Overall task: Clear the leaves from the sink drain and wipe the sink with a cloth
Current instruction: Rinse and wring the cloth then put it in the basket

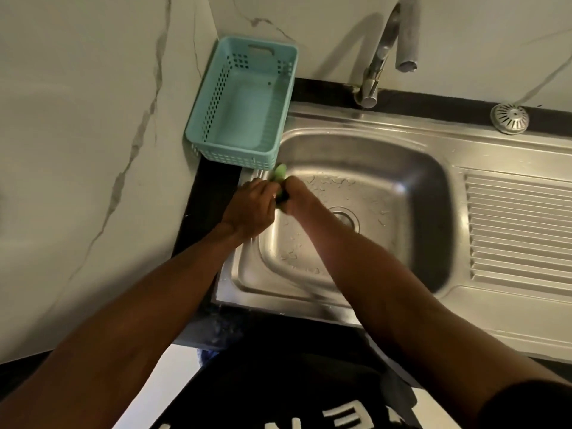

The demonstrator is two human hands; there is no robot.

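A steel sink fills the middle of the view, its basin wet with scattered drops. The round drain shows at the basin's bottom, partly behind my right forearm; no leaves are visible in it. My left hand and my right hand meet over the basin's left edge. Both grip a small green cloth bunched between them; only its top tip and a sliver lower down show.
A teal plastic basket stands at the sink's back left corner, against the marble wall. A chrome tap rises behind the basin. A round metal strainer lies on the black ledge at right, above the ribbed drainboard.
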